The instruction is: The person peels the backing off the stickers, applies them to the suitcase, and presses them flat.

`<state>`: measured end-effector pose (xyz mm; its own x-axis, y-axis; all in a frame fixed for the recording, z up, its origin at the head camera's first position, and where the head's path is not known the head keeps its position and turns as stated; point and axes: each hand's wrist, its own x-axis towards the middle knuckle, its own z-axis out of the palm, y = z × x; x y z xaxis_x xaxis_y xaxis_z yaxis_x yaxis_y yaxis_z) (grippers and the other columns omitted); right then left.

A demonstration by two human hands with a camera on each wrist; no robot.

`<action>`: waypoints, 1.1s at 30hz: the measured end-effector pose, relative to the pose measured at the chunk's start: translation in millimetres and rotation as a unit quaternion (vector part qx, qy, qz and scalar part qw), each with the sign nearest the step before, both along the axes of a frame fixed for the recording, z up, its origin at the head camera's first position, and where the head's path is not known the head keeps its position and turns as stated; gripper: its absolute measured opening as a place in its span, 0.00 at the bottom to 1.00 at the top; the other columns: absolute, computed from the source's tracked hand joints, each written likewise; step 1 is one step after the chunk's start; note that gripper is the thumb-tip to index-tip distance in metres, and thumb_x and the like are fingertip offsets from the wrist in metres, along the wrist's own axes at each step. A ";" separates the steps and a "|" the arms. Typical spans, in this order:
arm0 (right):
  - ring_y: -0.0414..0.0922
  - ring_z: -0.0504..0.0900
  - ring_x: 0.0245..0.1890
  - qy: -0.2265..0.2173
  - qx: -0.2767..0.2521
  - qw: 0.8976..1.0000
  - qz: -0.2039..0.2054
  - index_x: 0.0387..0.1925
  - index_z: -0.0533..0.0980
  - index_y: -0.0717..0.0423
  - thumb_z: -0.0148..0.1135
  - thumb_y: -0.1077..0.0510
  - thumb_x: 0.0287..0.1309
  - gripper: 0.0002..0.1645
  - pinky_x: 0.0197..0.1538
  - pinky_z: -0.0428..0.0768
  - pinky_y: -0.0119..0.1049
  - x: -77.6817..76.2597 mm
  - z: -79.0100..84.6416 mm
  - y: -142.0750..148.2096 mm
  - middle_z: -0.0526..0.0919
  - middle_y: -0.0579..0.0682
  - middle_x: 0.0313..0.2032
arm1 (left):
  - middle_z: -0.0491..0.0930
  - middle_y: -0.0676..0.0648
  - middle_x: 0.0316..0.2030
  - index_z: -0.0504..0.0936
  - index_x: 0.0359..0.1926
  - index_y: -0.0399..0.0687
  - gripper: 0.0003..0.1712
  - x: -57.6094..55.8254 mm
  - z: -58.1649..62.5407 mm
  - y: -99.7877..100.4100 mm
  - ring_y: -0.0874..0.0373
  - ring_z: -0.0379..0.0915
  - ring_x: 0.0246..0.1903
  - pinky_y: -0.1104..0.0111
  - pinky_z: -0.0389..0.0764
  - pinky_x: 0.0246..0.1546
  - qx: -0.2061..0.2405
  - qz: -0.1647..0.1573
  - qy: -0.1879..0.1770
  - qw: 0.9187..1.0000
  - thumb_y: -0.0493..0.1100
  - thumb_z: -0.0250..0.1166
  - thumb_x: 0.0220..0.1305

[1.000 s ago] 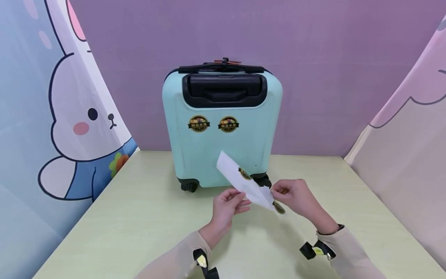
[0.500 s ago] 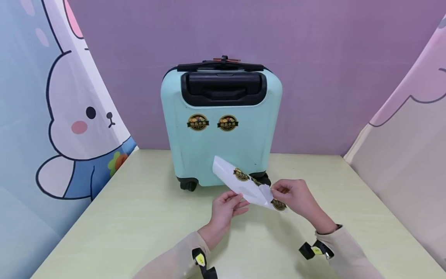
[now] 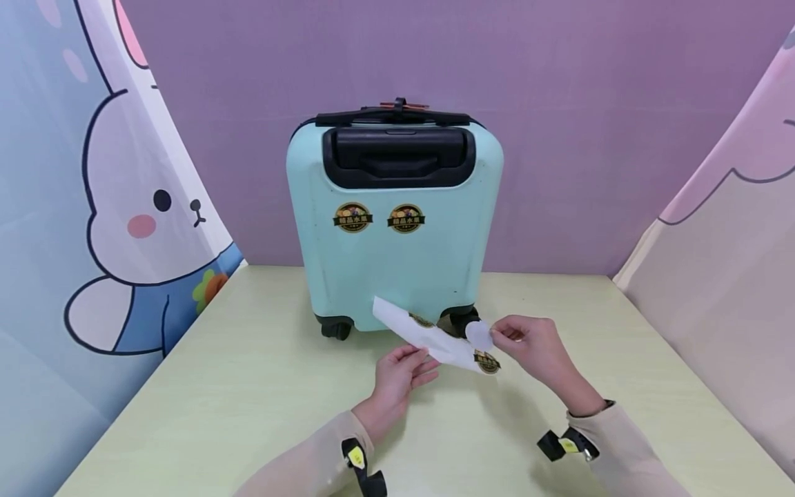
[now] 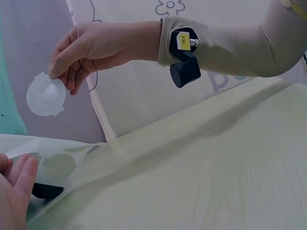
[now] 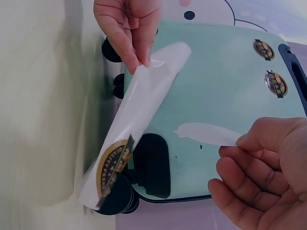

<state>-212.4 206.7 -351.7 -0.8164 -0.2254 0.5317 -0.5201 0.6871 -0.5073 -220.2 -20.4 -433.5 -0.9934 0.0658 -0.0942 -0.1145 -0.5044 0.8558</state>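
A curled white sticker sheet [image 3: 450,348] with black and gold stickers on it is pinched at its lower edge by my left hand [image 3: 397,386]. Between thumb and index finger, my right hand [image 3: 534,348] holds a single peeled sticker [image 4: 46,96] by its edge, its white back showing in the left wrist view. That sticker hangs apart from the sheet, just right of it. Behind both hands stands a mint-green suitcase [image 3: 397,262], upright on its wheels. Two round black and gold stickers, one on the left [image 3: 352,217] and one on the right [image 3: 406,219], sit side by side below its black handle recess.
The suitcase stands at the back of a pale table [image 3: 248,386], near a purple backdrop [image 3: 559,138]. A curtain with a cartoon rabbit [image 3: 143,200] hangs at the left, and a pale printed curtain [image 3: 727,276] at the right. Camera straps circle both wrists.
The right hand has peeled a sticker off the sheet and moved slightly to the right with it. The left hand has tilted the sheet lower and flatter.
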 end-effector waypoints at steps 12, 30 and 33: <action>0.39 0.82 0.26 0.006 -0.007 1.000 0.004 0.28 0.85 0.57 0.67 0.68 0.56 0.05 0.29 0.81 0.32 0.3 0.5 -0.8 0.85 0.41 0.25 | 0.82 0.44 0.35 0.76 0.44 0.28 0.07 0.8 -9.6 0.4 0.53 0.86 0.35 0.64 0.86 0.38 -0.008 -0.009 -0.017 1.000 0.29 0.62 0.67; 0.36 0.81 0.24 -0.008 -0.016 1.000 0.011 0.29 0.84 0.58 0.67 0.69 0.56 0.06 0.28 0.81 0.31 0.4 -4.1 -2.1 0.84 0.41 0.24 | 0.83 0.36 0.43 0.69 0.58 0.20 0.21 9.3 -20.1 0.7 0.46 0.85 0.43 0.60 0.85 0.43 -0.035 -0.042 -0.060 0.997 0.33 0.59 0.70; 0.36 0.80 0.24 -0.015 -0.019 1.000 0.011 0.29 0.84 0.59 0.67 0.69 0.56 0.05 0.27 0.81 0.31 0.0 -5.3 -2.1 0.85 0.42 0.24 | 0.82 0.33 0.46 0.68 0.59 0.20 0.22 11.3 -20.6 0.4 0.44 0.84 0.45 0.59 0.85 0.45 -0.035 -0.051 -0.062 0.996 0.34 0.58 0.71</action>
